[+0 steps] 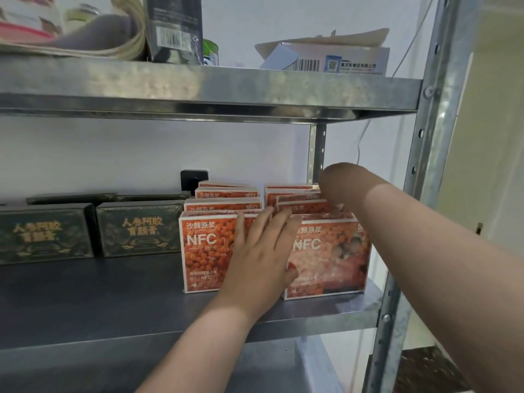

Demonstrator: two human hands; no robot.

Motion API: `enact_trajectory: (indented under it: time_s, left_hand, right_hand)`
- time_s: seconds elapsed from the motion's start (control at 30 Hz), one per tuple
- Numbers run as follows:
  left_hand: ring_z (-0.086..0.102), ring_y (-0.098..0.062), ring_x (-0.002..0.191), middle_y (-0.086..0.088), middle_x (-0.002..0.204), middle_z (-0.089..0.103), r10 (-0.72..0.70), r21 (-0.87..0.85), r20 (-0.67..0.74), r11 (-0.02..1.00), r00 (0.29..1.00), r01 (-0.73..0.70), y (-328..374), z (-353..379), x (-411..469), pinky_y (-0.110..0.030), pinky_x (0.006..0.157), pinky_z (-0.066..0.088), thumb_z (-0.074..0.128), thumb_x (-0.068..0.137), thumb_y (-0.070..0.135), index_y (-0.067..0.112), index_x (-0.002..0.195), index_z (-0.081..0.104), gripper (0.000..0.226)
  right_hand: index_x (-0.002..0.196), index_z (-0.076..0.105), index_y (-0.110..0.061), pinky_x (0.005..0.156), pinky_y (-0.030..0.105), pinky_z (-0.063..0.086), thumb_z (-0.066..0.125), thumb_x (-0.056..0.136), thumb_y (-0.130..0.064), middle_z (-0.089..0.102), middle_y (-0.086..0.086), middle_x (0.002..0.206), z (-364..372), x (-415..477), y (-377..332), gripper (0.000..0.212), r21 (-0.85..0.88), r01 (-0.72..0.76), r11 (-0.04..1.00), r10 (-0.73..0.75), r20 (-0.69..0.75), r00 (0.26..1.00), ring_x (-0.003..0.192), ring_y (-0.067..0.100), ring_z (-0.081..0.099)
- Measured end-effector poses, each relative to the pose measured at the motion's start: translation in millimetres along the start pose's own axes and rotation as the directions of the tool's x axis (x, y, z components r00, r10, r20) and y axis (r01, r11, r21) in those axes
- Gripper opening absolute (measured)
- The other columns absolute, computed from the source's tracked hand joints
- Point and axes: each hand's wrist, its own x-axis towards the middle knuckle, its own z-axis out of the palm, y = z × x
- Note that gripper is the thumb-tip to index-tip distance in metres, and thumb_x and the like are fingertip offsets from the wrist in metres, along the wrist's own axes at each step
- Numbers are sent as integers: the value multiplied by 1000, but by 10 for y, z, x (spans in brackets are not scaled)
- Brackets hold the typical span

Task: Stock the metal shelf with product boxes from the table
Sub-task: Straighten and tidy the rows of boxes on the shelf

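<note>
Two rows of orange NFC product boxes stand upright on the metal shelf board, one behind the other. The front left box and the front right box face me. My left hand lies flat against both fronts, fingers spread over the gap between them, thumb on the right box. My right arm reaches over the right row. My right hand bends down behind the rear boxes near the back post, and its fingers are hidden.
Two dark green boxes with gold lettering stand left of the orange rows, more lying behind them. The upper shelf overhead carries a dark carton and a white box. A perforated upright post bounds the right side.
</note>
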Motion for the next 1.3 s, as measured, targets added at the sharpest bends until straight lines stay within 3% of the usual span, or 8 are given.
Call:
enact_trajectory:
  time_s: [0.17, 0.33, 0.57, 0.73, 0.87, 1.0, 1.17, 1.3]
  left_hand:
    - [34, -28, 141, 2, 148, 45, -21, 38, -35, 999, 999, 22, 14, 36, 25, -66, 117, 14, 76, 74, 53, 23, 149, 36, 90]
    - [35, -29, 140, 3, 150, 43, -31, 64, -27, 997, 999, 32, 13, 82, 41, -67, 116, 13, 78, 73, 54, 24, 151, 32, 96]
    - [29, -31, 144, 2, 154, 38, -52, 77, -15, 996, 999, 53, 5, 110, 72, -68, 116, 10, 74, 76, 57, 26, 153, 27, 95]
    - [15, -31, 151, -1, 161, 23, -173, 73, -53, 981, 983, 177, -191, 28, -29, -66, 118, 1, 57, 81, 71, 30, 158, 11, 99]
    - [29, -34, 144, -7, 151, 40, -249, 168, -57, 952, 967, 255, -437, -50, -129, -68, 116, 5, 68, 75, 63, 22, 151, 34, 93]
    - [36, -35, 139, -9, 145, 47, -247, 214, -50, 944, 968, 252, -451, -35, -169, -69, 114, 12, 74, 74, 54, 16, 146, 43, 87]
    - [29, -37, 145, -10, 150, 42, -247, 231, -44, 940, 968, 250, -426, -47, -176, -69, 114, 13, 73, 75, 53, 16, 149, 37, 90]
    - [8, -37, 152, -10, 161, 24, -237, 215, -58, 946, 970, 244, -364, -100, -284, -64, 119, 1, 65, 80, 53, 23, 156, 25, 90]
  right_hand:
    - [117, 65, 0, 76, 30, 48, 49, 95, 0, 59, 5, 87, 151, 147, -58, 28, 41, 57, 998, -58, 13, 998, 83, 26, 57]
    - [128, 66, -11, 97, 34, 54, 50, 94, -3, 67, 8, 122, 209, 211, -61, 38, 96, 99, 990, -99, -4, 995, 109, 26, 65]
    - [137, 59, -19, 108, 33, 44, 51, 100, -18, 58, 4, 141, 142, 51, 11, 38, 246, 141, 959, -120, -97, 988, 128, 25, 55]
    - [117, 66, -29, 88, 37, 53, 46, 98, -56, 70, -4, 112, 328, -589, -135, 39, 644, 314, 697, -36, -406, 913, 98, 19, 66]
    - [145, 42, -38, 112, 46, 40, 30, 68, -99, 51, -6, 149, 597, -874, -238, 99, 409, 362, 838, -206, -377, 903, 135, 23, 48]
    - [150, 36, -32, 115, 50, 30, 66, 76, -74, 46, 0, 154, 778, -762, -293, 90, 292, 358, 887, -179, -497, 849, 141, 30, 41]
    - [146, 44, -26, 115, 53, 32, 70, 74, -70, 57, 5, 143, 887, -674, -354, 88, 257, 356, 899, -148, -587, 796, 133, 33, 50]
    - [152, 38, -25, 120, 59, 21, 65, 77, -70, 50, 11, 148, 959, -714, -392, 91, 253, 354, 901, -123, -632, 765, 142, 36, 39]
